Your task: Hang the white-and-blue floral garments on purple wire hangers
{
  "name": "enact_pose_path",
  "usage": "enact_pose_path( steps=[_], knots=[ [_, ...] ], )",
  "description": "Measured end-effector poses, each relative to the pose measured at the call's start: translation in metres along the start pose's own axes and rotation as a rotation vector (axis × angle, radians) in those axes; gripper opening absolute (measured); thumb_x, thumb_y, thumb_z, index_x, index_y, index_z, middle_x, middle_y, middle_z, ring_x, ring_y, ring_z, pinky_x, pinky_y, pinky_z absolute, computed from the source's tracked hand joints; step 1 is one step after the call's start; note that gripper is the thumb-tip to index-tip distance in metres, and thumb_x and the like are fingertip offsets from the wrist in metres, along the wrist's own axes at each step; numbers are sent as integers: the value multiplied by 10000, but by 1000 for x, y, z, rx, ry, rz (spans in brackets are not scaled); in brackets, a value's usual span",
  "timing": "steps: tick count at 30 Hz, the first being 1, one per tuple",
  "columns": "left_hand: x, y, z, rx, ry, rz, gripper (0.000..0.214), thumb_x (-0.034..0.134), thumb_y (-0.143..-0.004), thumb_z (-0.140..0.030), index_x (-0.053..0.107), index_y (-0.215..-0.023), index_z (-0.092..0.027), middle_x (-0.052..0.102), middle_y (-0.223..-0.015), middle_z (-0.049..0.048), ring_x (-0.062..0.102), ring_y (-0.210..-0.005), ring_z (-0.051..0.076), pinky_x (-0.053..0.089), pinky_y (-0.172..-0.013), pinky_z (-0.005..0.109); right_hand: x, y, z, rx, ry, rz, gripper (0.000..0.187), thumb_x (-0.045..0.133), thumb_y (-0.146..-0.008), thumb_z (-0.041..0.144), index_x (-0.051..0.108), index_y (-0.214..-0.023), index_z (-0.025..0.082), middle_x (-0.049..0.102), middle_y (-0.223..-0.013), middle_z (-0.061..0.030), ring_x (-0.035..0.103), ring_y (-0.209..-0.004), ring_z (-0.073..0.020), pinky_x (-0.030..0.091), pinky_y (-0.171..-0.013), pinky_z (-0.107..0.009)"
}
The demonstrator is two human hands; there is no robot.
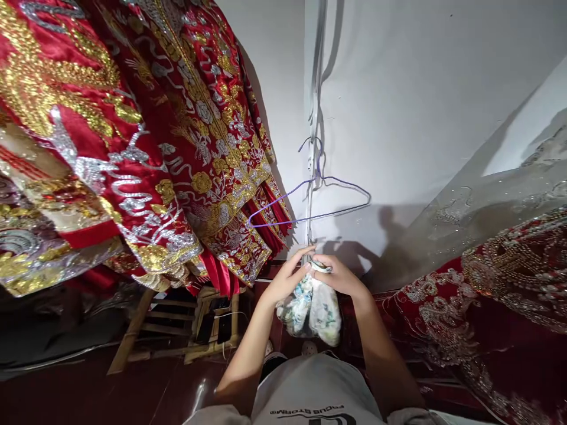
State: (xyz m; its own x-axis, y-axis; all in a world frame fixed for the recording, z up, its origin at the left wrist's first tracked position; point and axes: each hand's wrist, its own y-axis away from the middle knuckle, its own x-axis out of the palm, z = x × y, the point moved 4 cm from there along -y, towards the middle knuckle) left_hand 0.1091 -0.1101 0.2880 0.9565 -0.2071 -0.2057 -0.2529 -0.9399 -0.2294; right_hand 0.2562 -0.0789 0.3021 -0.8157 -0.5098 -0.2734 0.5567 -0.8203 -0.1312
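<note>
Both hands meet in front of my chest on a small bundle of pale floral cloth [312, 308] that hangs down between my forearms. My left hand [287, 275] pinches the bundle's top edge with fingertips pressed together. My right hand [339, 275] is curled around the same top edge from the other side. Just above the hands, a purple wire hanger [310, 203] hangs bare on a white pipe [311, 118] in the wall corner.
Red garments with gold and silver embroidery [146, 147] hang on the left. A dark red beaded garment [496, 307] and a sheer sequinned veil [482, 206] fill the right. A wooden frame [177, 330] stands on the dark floor below left.
</note>
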Motion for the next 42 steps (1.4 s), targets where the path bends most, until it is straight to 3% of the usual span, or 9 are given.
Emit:
enact_pose_path(
  steps=[2,5,10,15,20,26,32,38,42],
  knots=[
    [-3,8,18,-131,24,194,420,525,-982,-539,693,-1170,-203,697,-1172,89,599,-1161,289,464,-1055,408,-6,-7,15,-40,59,72,97,597,-840,272,576,-775,203,551,-757,13,499,-736,-157,415,-685,-258],
    [-15,23,42,-252,-63,337,462,521,-959,-576,690,-860,-158,709,-891,56,603,-858,239,515,-844,360,-26,-19,37,-114,136,-32,168,597,-863,302,514,-746,213,477,-721,24,469,-705,-145,398,-661,-246],
    [-66,33,53,-232,-285,214,338,482,-962,-441,669,-874,-173,689,-837,38,581,-811,209,480,-780,302,-57,-42,47,-163,281,-397,166,649,-866,356,572,-794,229,557,-730,8,561,-724,-173,448,-673,-258],
    [-121,29,41,-233,-555,168,260,421,-922,-256,600,-741,-200,644,-724,32,588,-721,205,454,-741,302,-57,-66,11,-31,411,-380,281,619,-895,375,734,-1117,249,751,-1156,-96,674,-1135,-300,519,-970,-418],
    [-150,14,30,-301,-919,143,255,474,-829,-123,710,-838,-220,723,-875,118,668,-997,319,450,-945,430,-57,-62,-13,17,422,-477,309,604,-902,442,784,-1003,212,790,-1082,-121,716,-1069,-338,539,-945,-479],
    [-164,-16,12,-229,-777,-75,290,504,-854,-113,732,-1011,-201,765,-1075,172,720,-1059,344,503,-992,443,-64,-38,3,54,465,-498,325,592,-924,465,805,-1036,246,787,-1137,-102,717,-1077,-335,568,-864,-438],
    [-169,-62,-32,-15,-661,-353,372,514,-920,-206,683,-1250,-175,612,-1438,187,561,-1374,359,377,-1182,553,-66,-33,10,39,480,-532,270,610,-908,428,808,-915,245,810,-1004,-81,734,-1012,-323,560,-850,-414],
    [-142,-104,-46,268,-615,-146,480,443,-857,-60,693,-1245,-196,695,-1315,104,609,-1288,254,423,-1161,466,-56,-25,20,38,437,-416,334,639,-903,450,772,-1129,244,770,-1178,-97,696,-1130,-336,549,-947,-451],
    [-140,-109,-39,299,-635,-177,457,426,-855,-44,703,-1193,-180,714,-1162,113,637,-1145,263,470,-1062,444,-71,0,31,11,445,-433,733,749,-814,391,522,-1505,296,659,-1380,-108,650,-1215,-320,566,-932,-405]
  ],
)
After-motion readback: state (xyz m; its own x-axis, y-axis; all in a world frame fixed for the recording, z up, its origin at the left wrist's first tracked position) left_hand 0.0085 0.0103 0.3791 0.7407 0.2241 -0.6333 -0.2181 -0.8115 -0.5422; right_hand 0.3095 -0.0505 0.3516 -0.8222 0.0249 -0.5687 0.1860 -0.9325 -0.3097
